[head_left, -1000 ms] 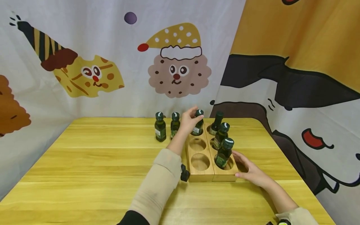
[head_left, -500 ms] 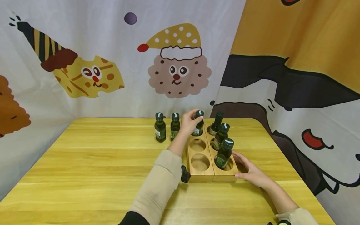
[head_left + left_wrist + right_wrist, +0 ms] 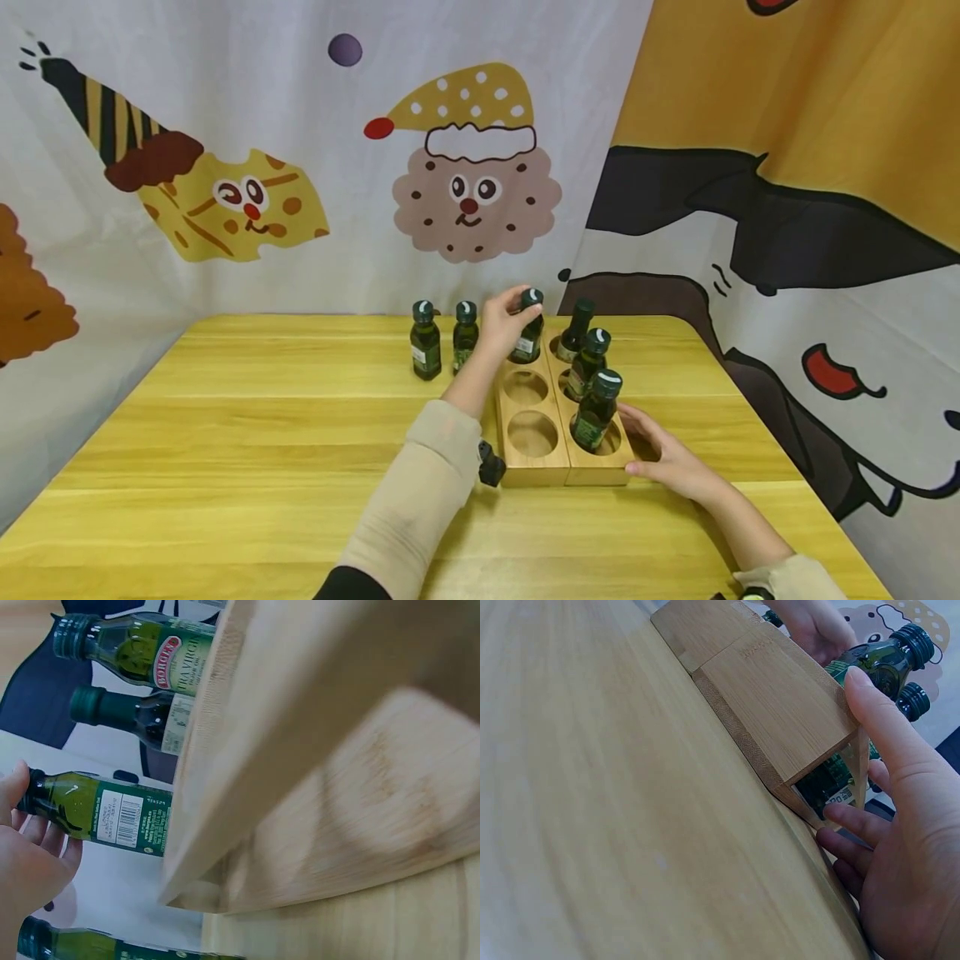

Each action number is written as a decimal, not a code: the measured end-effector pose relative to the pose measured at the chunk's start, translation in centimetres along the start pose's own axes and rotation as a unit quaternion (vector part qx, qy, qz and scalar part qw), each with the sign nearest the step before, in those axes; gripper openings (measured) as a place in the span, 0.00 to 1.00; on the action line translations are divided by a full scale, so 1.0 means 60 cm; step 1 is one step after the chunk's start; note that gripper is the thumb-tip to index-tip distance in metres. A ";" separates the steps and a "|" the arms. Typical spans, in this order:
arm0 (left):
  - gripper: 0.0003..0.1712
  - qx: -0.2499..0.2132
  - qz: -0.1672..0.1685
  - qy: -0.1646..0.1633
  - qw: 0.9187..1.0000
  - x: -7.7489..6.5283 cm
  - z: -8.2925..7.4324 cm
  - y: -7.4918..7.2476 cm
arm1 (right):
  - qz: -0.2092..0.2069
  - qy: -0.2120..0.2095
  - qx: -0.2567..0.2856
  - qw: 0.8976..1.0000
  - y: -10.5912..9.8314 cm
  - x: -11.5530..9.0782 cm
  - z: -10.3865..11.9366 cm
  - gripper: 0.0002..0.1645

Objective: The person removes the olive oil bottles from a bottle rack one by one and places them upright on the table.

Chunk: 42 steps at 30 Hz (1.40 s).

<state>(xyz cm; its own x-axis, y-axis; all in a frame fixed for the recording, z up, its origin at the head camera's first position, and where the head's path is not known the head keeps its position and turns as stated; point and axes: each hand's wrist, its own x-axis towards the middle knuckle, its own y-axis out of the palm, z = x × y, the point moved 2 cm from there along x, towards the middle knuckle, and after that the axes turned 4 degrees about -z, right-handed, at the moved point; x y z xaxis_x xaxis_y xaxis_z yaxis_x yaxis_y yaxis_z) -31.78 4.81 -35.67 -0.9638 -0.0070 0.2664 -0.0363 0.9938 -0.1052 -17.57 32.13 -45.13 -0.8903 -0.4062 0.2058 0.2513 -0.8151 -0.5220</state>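
A wooden rack with round holes in two columns and a seam between them stands on the table. At its back-left hole, my left hand pinches a small green olive oil bottle by the cap and neck. The bottle's lower end is hidden by the rack. The right column holds a front bottle, a middle bottle and a slimmer dark bottle at the back. My right hand touches the rack's front-right corner, thumb at the front face, loose fingers along the side.
Left of the rack stand two more green bottles, one at the outside and one partly behind the left forearm. The middle and front holes of the left column show bare wood. A cartoon-printed curtain hangs behind the table.
The bottle in my left hand sits slightly higher over its hole than half a second ago. My right hand and the rack have not visibly moved.
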 end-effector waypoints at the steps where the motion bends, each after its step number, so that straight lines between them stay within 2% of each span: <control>1: 0.24 0.001 0.000 0.004 1.000 0.000 -0.003 -0.001 | 0.000 0.000 0.001 1.000 0.000 0.000 0.000 0.49; 13: 0.23 -0.031 0.006 0.051 0.998 -0.007 -0.046 -0.012 | 0.000 0.001 0.004 1.000 -0.001 -0.001 -0.001 0.49; 18: 0.24 -0.045 0.017 0.059 0.997 -0.015 -0.062 -0.024 | 0.001 0.002 0.005 1.000 0.000 0.001 0.000 0.49; 29: 0.23 -0.063 0.007 0.071 0.995 -0.038 -0.088 -0.066 | 0.000 0.005 0.007 1.000 0.002 0.002 0.001 0.49; 34: 0.22 -0.077 0.018 0.090 0.993 -0.053 -0.094 -0.086 | -0.001 0.004 0.007 1.000 0.001 0.003 0.000 0.49; 42: 0.23 -0.059 0.034 0.099 0.993 -0.078 -0.102 -0.119 | -0.001 0.005 0.006 1.000 0.001 0.000 -0.002 0.49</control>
<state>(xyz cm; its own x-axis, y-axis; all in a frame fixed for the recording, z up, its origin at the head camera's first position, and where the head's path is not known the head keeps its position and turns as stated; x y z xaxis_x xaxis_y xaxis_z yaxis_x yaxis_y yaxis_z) -25.38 -1.57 -30.31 -0.8918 0.0703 0.4470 0.0693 0.9974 -0.0187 -17.62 32.11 -45.28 -0.8945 -0.4000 0.1994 0.2534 -0.8214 -0.5110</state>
